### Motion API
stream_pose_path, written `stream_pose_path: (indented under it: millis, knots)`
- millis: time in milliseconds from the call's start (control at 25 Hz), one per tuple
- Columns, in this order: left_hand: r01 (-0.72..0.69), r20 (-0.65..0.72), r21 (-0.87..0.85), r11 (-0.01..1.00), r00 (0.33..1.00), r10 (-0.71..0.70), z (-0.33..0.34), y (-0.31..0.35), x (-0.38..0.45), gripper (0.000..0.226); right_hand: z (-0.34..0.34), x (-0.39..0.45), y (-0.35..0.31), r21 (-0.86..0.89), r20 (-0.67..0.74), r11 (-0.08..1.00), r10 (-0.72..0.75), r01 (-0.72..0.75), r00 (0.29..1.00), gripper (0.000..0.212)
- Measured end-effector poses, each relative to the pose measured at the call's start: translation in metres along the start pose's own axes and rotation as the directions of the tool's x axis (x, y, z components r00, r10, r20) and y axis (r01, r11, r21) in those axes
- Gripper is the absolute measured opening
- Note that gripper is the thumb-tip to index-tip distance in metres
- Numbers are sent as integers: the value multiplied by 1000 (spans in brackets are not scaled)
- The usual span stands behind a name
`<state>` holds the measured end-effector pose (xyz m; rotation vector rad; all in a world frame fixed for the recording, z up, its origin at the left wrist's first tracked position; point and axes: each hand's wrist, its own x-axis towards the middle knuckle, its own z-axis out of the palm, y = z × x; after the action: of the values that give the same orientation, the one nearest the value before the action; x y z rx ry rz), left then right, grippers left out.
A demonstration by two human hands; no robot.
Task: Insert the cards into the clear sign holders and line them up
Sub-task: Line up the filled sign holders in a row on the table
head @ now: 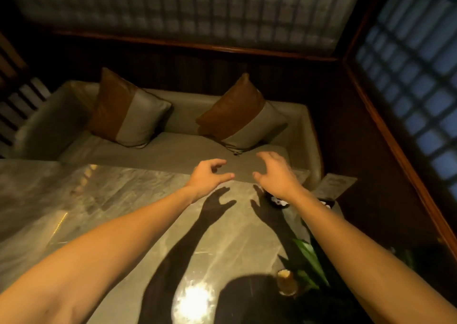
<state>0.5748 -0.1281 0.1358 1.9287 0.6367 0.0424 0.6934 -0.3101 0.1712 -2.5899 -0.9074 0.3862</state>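
My left hand (210, 175) and my right hand (274, 172) hover side by side above the far edge of a glossy marble table (123, 200). Both hold nothing, with fingers spread and loosely bent. A pale card or sign holder (336, 184) stands at the table's far right corner, to the right of my right hand. A small dark object with white marks (278, 201) lies on the table, partly hidden under my right wrist. Both arms cast sharp shadows on the tabletop.
A grey sofa (173, 150) with two brown-and-grey cushions (128, 116) (242, 116) sits beyond the table. A green plant (309, 262) and a small glass (285, 283) stand near right. A bright light glare (195, 301) reflects on the near tabletop. Latticed windows (415, 76) line the right wall.
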Motion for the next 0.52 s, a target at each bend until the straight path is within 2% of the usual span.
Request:
stream_pose_path:
  millis: [280, 440, 520]
  knots:
    - [44, -180, -39, 998, 982, -51, -153, -75, -114, 69, 63, -36, -153, 263, 148, 961, -131, 88, 980, 85]
    - [70, -260, -70, 995, 962, -86, -211, -121, -164, 73, 113, -62, -227, 422, 199, 905, -139, 43, 970, 98]
    - [117, -257, -74, 990, 957, -133, -233, -151, -186, 74, 147, -77, -260, 469, 257, 883, -154, 16, 954, 102]
